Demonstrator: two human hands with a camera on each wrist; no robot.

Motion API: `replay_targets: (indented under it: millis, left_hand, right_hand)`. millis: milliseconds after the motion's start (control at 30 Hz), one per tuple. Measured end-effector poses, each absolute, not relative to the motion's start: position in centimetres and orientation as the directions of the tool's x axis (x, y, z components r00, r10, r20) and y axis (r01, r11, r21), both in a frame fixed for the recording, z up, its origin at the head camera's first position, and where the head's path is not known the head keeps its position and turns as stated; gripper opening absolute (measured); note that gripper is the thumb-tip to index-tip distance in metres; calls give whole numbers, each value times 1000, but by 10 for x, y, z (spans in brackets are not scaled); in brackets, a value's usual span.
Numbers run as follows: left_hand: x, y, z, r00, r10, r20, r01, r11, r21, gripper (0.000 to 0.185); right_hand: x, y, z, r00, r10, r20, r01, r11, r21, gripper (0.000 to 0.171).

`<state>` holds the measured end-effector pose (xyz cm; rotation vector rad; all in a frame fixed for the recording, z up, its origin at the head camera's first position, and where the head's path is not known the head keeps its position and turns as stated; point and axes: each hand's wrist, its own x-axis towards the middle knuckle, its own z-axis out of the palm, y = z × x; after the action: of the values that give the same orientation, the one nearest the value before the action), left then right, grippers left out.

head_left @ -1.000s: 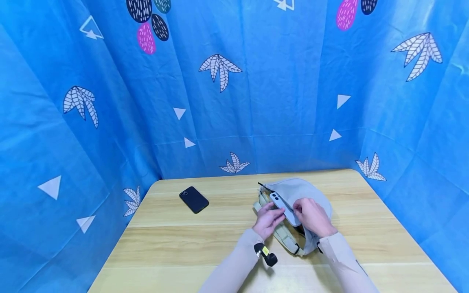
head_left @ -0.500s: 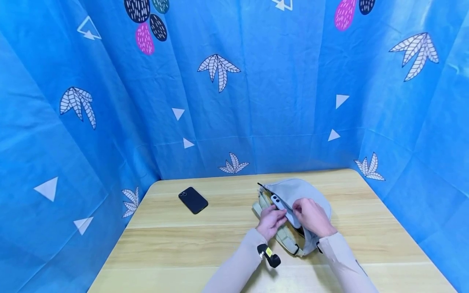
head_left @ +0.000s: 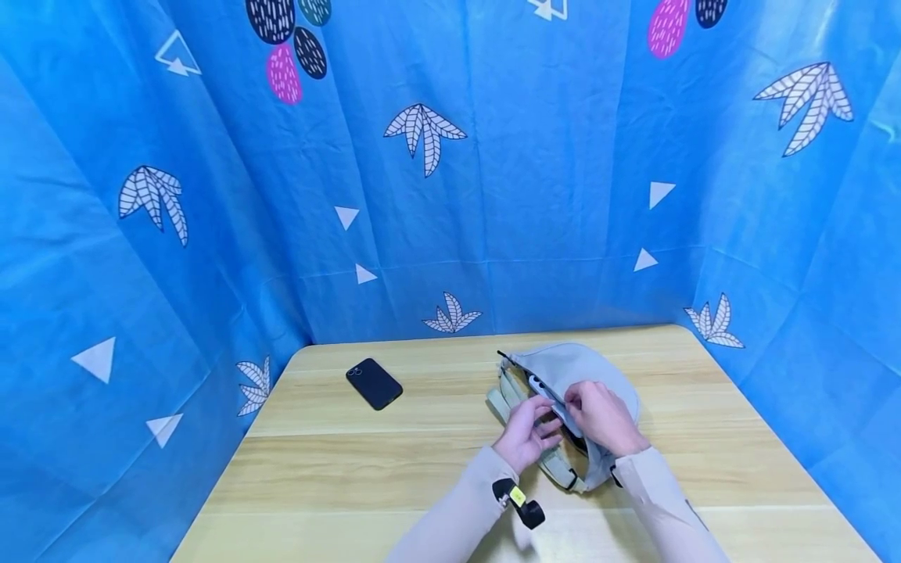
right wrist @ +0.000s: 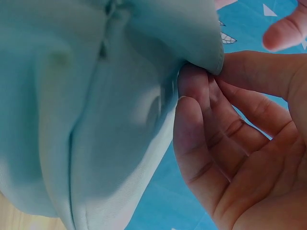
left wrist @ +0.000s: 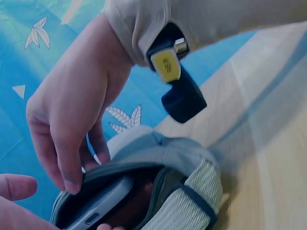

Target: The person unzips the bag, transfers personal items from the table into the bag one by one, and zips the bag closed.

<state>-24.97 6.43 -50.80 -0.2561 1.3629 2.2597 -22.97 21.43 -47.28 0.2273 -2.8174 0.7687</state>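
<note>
- Blue cloth (head_left: pixel 542 195) printed with leaves and triangles is hung around a pale wooden table (head_left: pixel 338 485).
- A grey bag (head_left: pixel 584 364) is laid on the table's right half, its opening parted.
- A light-coloured phone (left wrist: pixel 105 199) is contained within that opening.
- The bag's edge is pinched between thumb and fingers of the right hand (head_left: pixel 601 418).
- The left hand (head_left: pixel 528 434) is held at the opening, its thumb spread from the fingers; whether the light-coloured phone is touched cannot be told.
- A black phone (head_left: pixel 374 384) is placed well apart, on the left.
</note>
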Motion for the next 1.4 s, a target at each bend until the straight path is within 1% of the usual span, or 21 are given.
replay_targets:
  millis: [100, 367, 467, 600, 767, 867, 1000, 1267, 1400]
  left_hand:
    - [-247, 67, -507, -858, 318, -403, -504, -381, 775, 22]
    - [-249, 72, -505, -867, 308, -391, -494, -433, 754, 15]
    - [-251, 74, -505, -870, 318, -377, -489, -466, 737, 15]
    - [-254, 76, -506, -868, 323, -377, -494, -476, 728, 16]
    - [-259, 77, -509, -866, 335, -371, -494, -473, 729, 6]
    - [-261, 77, -511, -867, 344, -361, -493, -481, 725, 4]
    - [-262, 78, -513, -862, 357, -361, -501, -489, 714, 4]
    - [-266, 81, -514, -853, 369, -369, -516, -487, 704, 15]
    - [-267, 80, -515, -850, 380, -365, -521, -496, 695, 17]
  right_hand:
    - [-229, 215, -473, -965, -96, 245, -207, 852, -480, 13]
    - [-230, 216, -473, -962, -98, 253, -214, 849, -484, 14]
    - [-231, 216, -472, -962, -102, 253, -217, 847, -485, 14]
    - [-232, 217, -472, -961, -105, 254, -220, 848, -482, 14]
    - [-231, 217, -473, -962, -105, 252, -220, 845, -488, 13]
    - [-230, 216, -473, -960, -100, 260, -221, 842, -491, 11]
    - [-230, 217, -472, -958, -99, 268, -224, 843, -489, 10]
    - [-231, 219, -472, -957, -105, 270, -227, 849, -477, 12]
    - [-232, 220, -473, -956, -101, 274, -225, 853, -471, 12]
